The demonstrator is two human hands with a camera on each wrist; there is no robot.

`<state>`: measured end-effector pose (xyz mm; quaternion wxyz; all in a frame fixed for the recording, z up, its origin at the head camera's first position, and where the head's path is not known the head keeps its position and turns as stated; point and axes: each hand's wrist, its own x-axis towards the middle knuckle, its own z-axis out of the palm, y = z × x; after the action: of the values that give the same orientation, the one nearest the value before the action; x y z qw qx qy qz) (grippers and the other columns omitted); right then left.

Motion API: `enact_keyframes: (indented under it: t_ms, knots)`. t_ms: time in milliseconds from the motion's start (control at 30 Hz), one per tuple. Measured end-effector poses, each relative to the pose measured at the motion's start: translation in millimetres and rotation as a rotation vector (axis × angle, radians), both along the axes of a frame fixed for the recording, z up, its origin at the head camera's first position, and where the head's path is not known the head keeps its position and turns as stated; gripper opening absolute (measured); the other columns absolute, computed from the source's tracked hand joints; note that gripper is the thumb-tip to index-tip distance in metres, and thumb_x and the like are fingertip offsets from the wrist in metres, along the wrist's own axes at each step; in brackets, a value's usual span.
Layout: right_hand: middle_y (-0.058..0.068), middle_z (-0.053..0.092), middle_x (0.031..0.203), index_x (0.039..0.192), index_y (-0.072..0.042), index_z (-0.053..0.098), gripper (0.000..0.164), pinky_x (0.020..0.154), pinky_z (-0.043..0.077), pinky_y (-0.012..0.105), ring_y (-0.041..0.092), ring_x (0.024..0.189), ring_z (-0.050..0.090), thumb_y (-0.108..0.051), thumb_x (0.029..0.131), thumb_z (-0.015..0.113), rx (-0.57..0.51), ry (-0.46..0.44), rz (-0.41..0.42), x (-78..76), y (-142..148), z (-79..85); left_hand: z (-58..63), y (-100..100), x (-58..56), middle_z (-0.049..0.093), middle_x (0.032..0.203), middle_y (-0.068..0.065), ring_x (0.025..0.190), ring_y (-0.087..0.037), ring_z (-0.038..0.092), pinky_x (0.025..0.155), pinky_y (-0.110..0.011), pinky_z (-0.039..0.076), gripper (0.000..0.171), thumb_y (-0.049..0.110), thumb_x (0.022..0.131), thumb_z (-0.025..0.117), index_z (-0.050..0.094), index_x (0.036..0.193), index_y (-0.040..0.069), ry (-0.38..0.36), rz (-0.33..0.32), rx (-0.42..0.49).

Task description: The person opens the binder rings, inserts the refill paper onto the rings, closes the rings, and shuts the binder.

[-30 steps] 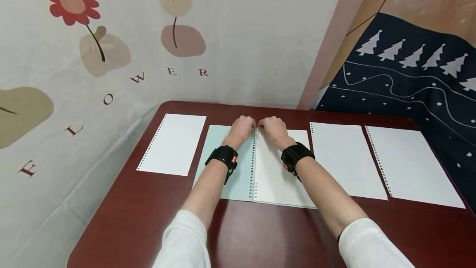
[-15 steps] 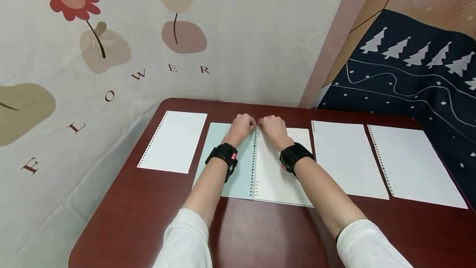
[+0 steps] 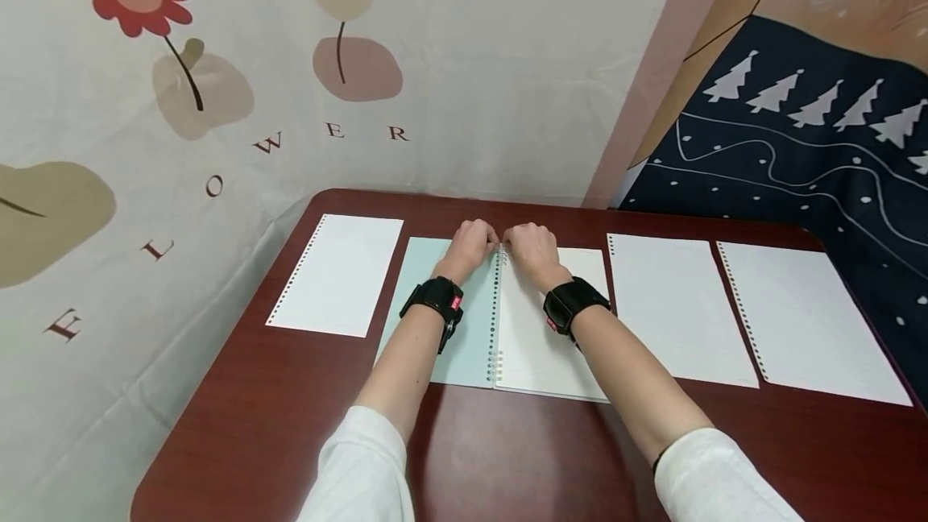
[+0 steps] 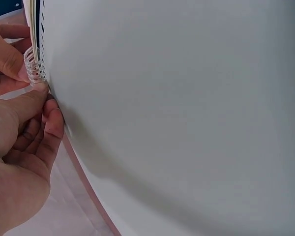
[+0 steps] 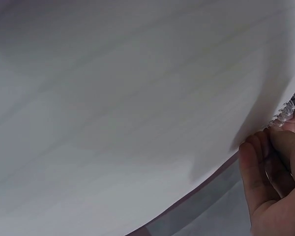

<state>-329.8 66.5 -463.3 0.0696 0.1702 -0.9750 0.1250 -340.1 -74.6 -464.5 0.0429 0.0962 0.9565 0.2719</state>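
Note:
A loose-leaf notebook lies spread on the table, its pale teal cover [image 3: 457, 345] on the left and white pages [image 3: 551, 345] on the right. Down its middle runs a spine with clear plastic binding rings [image 4: 33, 66] at the top end. My left hand [image 3: 470, 252] pinches the rings from the left, thumb and curled fingers right at the cover's top corner. From the other side, my right hand [image 3: 532, 254] pinches the same rings, seen close up in the right wrist view. Both fingertips nearly meet at the spine. A second ring set [image 3: 496, 366] shows at the near end.
One punched white sheet [image 3: 337, 276] lies left of the notebook. Two more, a nearer sheet [image 3: 674, 308] and a farther sheet [image 3: 812, 325], lie to its right. The brown table [image 3: 290, 425] meets a flower-printed curtain [image 3: 493, 63] at the back.
Both hands stay at the top rings with almost no visible motion. The head view has tilted slightly, shifting the scene a little upward.

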Motion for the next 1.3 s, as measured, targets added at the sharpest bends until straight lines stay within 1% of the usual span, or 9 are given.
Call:
enact_keyframes:
  t_ms: [200, 300, 467, 567, 733, 933, 1100, 1200, 1300]
  knots:
    - [0.005, 0.063, 0.075, 0.092, -0.010, 0.076, 0.018, 0.053, 0.039, 0.030, 0.020, 0.061, 0.050, -0.006, 0.095, 0.059, -0.023, -0.030, -0.014, 0.1, 0, 0.8, -1.8, 0, 0.4, 0.064, 0.097, 0.000, 0.084, -0.013, 0.054, 0.071, -0.025, 0.046, 0.018, 0.010, 0.097, 0.059, 0.075, 0.089, 0.012, 0.014, -0.018, 0.004]
    - [0.004, 0.064, 0.076, 0.091, -0.010, 0.077, 0.017, 0.055, 0.040, 0.030, 0.020, 0.062, 0.051, -0.006, 0.094, 0.060, -0.035, -0.037, -0.012, -0.2, 1, 1.7, -0.7, -1, 1.0, 0.064, 0.098, 0.001, 0.084, -0.012, 0.055, 0.072, -0.025, 0.046, 0.017, 0.012, 0.097, 0.060, 0.074, 0.089, 0.012, 0.018, -0.022, 0.005]
    - [0.007, 0.068, 0.084, 0.095, -0.007, 0.076, 0.017, 0.061, 0.046, 0.031, 0.020, 0.067, 0.055, -0.005, 0.094, 0.059, -0.047, -0.050, 0.003, 4.7, 1, 4.2, 3.9, -4, 7.7, 0.064, 0.100, 0.000, 0.086, -0.013, 0.055, 0.074, -0.027, 0.047, 0.011, 0.013, 0.096, 0.062, 0.072, 0.092, 0.011, 0.011, -0.028, 0.009]
    - [0.009, 0.070, 0.093, 0.102, -0.005, 0.075, 0.016, 0.067, 0.050, 0.033, 0.021, 0.074, 0.058, -0.006, 0.095, 0.060, -0.062, -0.072, -0.003, 7.9, 3, 6.1, 7.2, -6, 9.4, 0.061, 0.098, -0.002, 0.086, -0.015, 0.054, 0.073, -0.027, 0.046, 0.008, 0.010, 0.097, 0.060, 0.067, 0.095, 0.009, -0.001, -0.055, 0.005]
    - [0.012, 0.066, 0.100, 0.109, -0.004, 0.067, 0.015, 0.076, 0.049, 0.034, 0.023, 0.082, 0.057, -0.008, 0.097, 0.058, -0.088, -0.151, 0.031, 13.5, 8, 6.8, 9.7, -12, 12.0, 0.058, 0.091, -0.001, 0.084, -0.015, 0.052, 0.070, -0.026, 0.043, 0.012, 0.005, 0.096, 0.056, 0.065, 0.090, 0.011, -0.030, -0.120, 0.002]
    - [0.011, 0.062, 0.100, 0.103, -0.005, 0.068, 0.011, 0.081, 0.047, 0.036, 0.024, 0.090, 0.055, -0.008, 0.096, 0.061, -0.139, -0.221, 0.085, 17.3, 13, 6.8, 9.3, -18, 16.6, 0.063, 0.096, 0.002, 0.090, -0.013, 0.053, 0.076, -0.026, 0.045, 0.013, 0.009, 0.095, 0.060, 0.072, 0.090, 0.011, -0.044, -0.181, 0.024]
    - [0.011, 0.063, 0.103, 0.099, -0.005, 0.072, 0.010, 0.084, 0.048, 0.037, 0.024, 0.096, 0.057, -0.007, 0.094, 0.063, -0.133, -0.205, 0.115, 19.4, 13, 3.7, 7.0, -19, 21.7, 0.063, 0.110, 0.001, 0.103, -0.013, 0.053, 0.083, -0.028, 0.047, 0.013, 0.008, 0.094, 0.064, 0.076, 0.092, 0.010, -0.020, -0.197, 0.040]
    - [0.012, 0.064, 0.104, 0.100, -0.005, 0.074, 0.011, 0.085, 0.048, 0.037, 0.025, 0.098, 0.058, -0.006, 0.094, 0.064, -0.121, -0.168, 0.119, 20.9, 12, 2.3, 4.8, -18, 23.5, 0.060, 0.113, 0.000, 0.106, -0.013, 0.052, 0.085, -0.028, 0.046, 0.013, 0.010, 0.094, 0.065, 0.078, 0.093, 0.011, 0.009, -0.191, 0.019]
    - [0.011, 0.066, 0.103, 0.099, -0.005, 0.075, 0.011, 0.085, 0.048, 0.038, 0.025, 0.098, 0.059, -0.006, 0.093, 0.065, -0.122, -0.134, 0.118, 22.7, 12, 3.1, 5.1, -16, 25.4, 0.059, 0.110, 0.000, 0.105, -0.013, 0.051, 0.085, -0.027, 0.046, 0.013, 0.011, 0.093, 0.066, 0.078, 0.092, 0.011, 0.030, -0.176, 0.008]
